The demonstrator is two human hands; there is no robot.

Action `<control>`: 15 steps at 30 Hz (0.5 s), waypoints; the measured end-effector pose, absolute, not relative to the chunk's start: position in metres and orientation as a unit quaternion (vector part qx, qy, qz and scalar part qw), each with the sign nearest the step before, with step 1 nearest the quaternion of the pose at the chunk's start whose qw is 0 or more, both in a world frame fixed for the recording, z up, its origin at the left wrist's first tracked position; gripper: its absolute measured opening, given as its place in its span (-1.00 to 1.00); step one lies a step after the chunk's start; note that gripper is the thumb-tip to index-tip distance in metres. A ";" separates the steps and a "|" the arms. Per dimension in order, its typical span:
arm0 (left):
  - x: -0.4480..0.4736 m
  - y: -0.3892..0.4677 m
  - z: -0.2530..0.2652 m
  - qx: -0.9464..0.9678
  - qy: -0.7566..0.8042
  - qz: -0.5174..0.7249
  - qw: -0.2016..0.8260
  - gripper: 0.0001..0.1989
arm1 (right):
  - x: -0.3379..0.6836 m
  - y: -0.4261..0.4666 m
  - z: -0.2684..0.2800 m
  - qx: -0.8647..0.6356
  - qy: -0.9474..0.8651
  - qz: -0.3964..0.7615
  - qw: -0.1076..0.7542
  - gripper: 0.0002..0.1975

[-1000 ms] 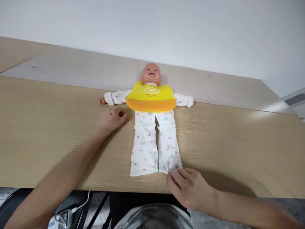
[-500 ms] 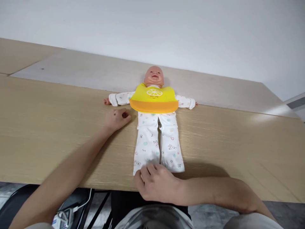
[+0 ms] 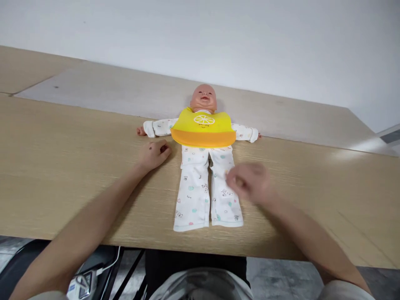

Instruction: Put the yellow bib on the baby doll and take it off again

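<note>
A baby doll (image 3: 203,98) lies on its back with both arms stretched out sideways. Over its chest is a yellow bib (image 3: 218,121) with an orange pocket and a white citrus print. White patterned trousers (image 3: 193,187) cover the legs down to flat cuffs. My left hand (image 3: 154,154) rests on the table, loosely curled with nothing in it, below the doll's sleeve on the left and apart from the bib. My right hand (image 3: 250,181) is over the outer edge of the right trouser leg, smeared by motion; whether it touches the cloth I cannot tell.
The wooden table (image 3: 78,166) runs across the view, with a pale strip (image 3: 125,91) along its back against the white wall (image 3: 218,41). Below the front edge, a black chair (image 3: 28,266) holds a white device (image 3: 83,285) with a cable.
My right hand has left the trouser cuffs at the front and moved up and to the right. The left hand and the doll have stayed in place.
</note>
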State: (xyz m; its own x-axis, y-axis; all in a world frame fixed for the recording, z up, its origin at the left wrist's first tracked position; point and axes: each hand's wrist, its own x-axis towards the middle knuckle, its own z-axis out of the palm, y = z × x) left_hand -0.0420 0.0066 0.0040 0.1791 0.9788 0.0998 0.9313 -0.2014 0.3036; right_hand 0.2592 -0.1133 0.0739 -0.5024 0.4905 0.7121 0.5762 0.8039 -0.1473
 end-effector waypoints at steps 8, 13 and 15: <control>-0.042 0.008 0.005 0.758 0.629 0.137 0.106 -0.73 | 0.411 -0.021 0.010 -0.732 -0.542 -0.024 0.411 -0.70; -0.043 0.009 0.003 0.755 0.632 0.146 0.098 -0.72 | 0.426 -0.017 -0.001 -0.800 -0.535 0.041 0.268 -0.78; -0.042 0.008 0.002 0.755 0.630 0.150 0.100 -0.72 | 0.419 -0.016 -0.002 -0.784 -0.573 0.031 0.238 -0.76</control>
